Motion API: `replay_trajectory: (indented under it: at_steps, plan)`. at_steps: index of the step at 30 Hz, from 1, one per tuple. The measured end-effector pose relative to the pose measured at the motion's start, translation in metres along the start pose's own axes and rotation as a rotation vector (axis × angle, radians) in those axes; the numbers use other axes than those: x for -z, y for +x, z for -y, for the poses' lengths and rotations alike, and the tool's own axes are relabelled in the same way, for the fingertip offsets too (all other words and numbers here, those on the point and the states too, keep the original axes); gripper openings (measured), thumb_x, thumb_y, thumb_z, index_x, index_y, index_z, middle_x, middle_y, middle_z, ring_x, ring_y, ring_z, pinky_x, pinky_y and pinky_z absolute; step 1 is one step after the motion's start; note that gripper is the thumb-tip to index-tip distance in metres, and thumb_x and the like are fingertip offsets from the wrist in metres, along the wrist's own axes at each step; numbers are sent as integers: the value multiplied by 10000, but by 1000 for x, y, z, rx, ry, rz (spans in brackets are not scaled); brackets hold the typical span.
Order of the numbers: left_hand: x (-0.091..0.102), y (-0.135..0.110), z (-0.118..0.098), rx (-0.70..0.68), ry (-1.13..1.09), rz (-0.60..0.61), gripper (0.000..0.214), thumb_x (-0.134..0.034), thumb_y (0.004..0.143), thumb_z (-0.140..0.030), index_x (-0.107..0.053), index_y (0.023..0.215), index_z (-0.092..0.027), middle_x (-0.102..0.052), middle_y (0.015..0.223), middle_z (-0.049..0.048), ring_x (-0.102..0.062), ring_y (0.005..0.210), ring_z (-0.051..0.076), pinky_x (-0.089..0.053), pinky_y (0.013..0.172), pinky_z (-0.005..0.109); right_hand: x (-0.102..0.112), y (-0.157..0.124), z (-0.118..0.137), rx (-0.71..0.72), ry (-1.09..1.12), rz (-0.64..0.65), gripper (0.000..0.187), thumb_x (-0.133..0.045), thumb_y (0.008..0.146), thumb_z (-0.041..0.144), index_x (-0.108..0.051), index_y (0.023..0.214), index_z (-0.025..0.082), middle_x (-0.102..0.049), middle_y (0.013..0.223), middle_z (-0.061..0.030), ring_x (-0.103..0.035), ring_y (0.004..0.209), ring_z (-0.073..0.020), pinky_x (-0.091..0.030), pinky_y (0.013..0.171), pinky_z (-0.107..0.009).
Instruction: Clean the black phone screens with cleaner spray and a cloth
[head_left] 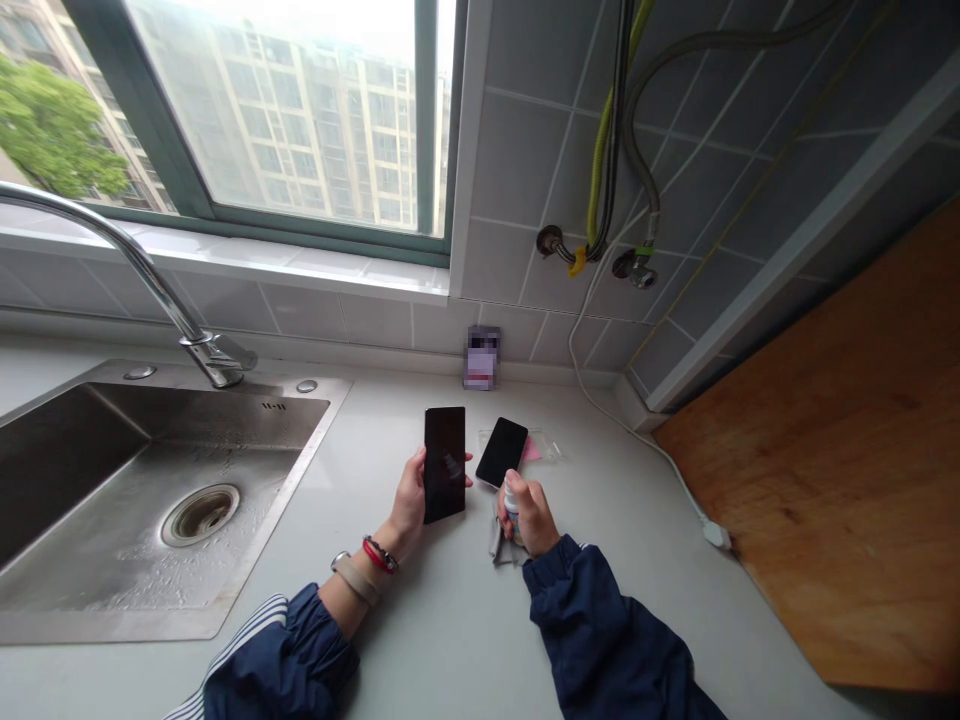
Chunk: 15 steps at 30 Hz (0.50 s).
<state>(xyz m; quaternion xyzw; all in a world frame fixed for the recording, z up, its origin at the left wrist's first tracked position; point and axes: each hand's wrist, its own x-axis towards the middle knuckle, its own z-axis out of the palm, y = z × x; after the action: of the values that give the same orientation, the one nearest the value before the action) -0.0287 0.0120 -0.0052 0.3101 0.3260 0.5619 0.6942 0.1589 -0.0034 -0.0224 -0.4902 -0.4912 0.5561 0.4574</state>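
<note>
My left hand (409,500) grips a dark smartphone (445,465) by its edges, screen facing me, held upright above the counter. In my right hand (531,512) is a small white spray bottle (511,498), its top pointing toward the phone side and my fingers wrapped round its body. A second black phone (502,452) lies just beyond my right hand, on a clear plastic packet (551,447) with a pink piece (532,449) beside it. Below the bottle, a grey folded cloth or packet (498,540) rests partly hidden by my right hand.
A steel sink (217,625) with wet walls and a chrome faucet (150,270) takes up the left. A blurred small box (481,360) leans at the back wall. A white cable with a plug (716,535) runs along the right, near a wooden panel (840,450).
</note>
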Motion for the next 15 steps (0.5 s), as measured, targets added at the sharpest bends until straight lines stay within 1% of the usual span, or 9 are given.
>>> replay_trajectory:
  at_steps: [7, 10, 15]
  plan:
    - [-1, -1, 0, 30, -12, -7, 610, -528, 878, -599, -653, 1187, -88, -754, 1097, 176, -707, 717, 246, -542, 700, 360, 0, -2, 0, 0, -12, 48, 684, -475, 901, 702, -527, 458, 183, -425, 361, 13, -350, 303, -78, -265, 354, -207]
    - [-1, -1, 1, 23, -14, 5, 599, -520, 885, -591, -661, 1177, -87, -754, 1099, 180, -707, 719, 251, -543, 696, 359, -2, -2, 0, 9, -7, 26, 704, -473, 892, 739, -514, 455, 189, -415, 363, 17, -348, 309, -76, -266, 353, -207]
    - [-2, -2, 4, 38, 12, 24, 598, -505, 898, -605, -708, 1088, -76, -756, 1074, 175, -691, 720, 233, -524, 666, 325, -3, -2, -1, -9, 0, 16, 779, -439, 878, 831, -509, 450, 185, -415, 356, 14, -370, 304, -74, -275, 359, -209]
